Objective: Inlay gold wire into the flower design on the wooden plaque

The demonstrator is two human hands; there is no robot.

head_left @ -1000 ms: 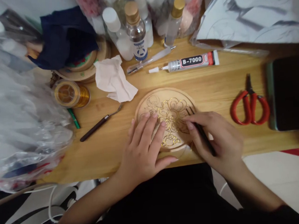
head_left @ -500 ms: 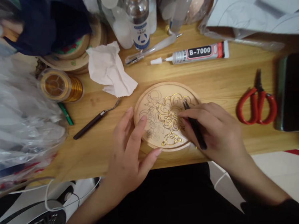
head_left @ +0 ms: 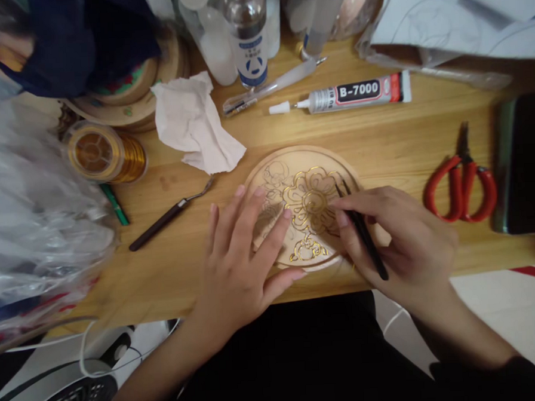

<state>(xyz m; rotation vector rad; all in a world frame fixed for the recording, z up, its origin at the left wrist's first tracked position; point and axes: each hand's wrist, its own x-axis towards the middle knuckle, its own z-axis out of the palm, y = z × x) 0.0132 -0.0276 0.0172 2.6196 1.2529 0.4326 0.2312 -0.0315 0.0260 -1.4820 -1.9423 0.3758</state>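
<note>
A round wooden board (head_left: 313,258) lies near the table's front edge, with a drawn flower pattern partly outlined in gold wire (head_left: 313,199). Over its left side rests my left hand (head_left: 243,255), fingers spread and holding nothing; the index fingertip is on the pattern. My right hand (head_left: 399,235) grips black tweezers (head_left: 367,243) between thumb and fingers. Their tips are apart, over the right part of the flower; whether they touch the surface I cannot tell. The board's lower left and right edges are partly hidden by my hands.
Behind the board lie a glue tube (head_left: 356,94), a pen (head_left: 273,86) and a crumpled tissue (head_left: 196,123). To the left are a spool of gold wire (head_left: 130,157) and a dark-handled hooked tool (head_left: 161,224). Red-handled pliers (head_left: 461,184) and a dark device (head_left: 528,163) are at right.
My left hand has shifted right, further over the board, with its fingers more spread. My right hand has moved slightly right with the tweezers, whose tips now look wider apart.
</note>
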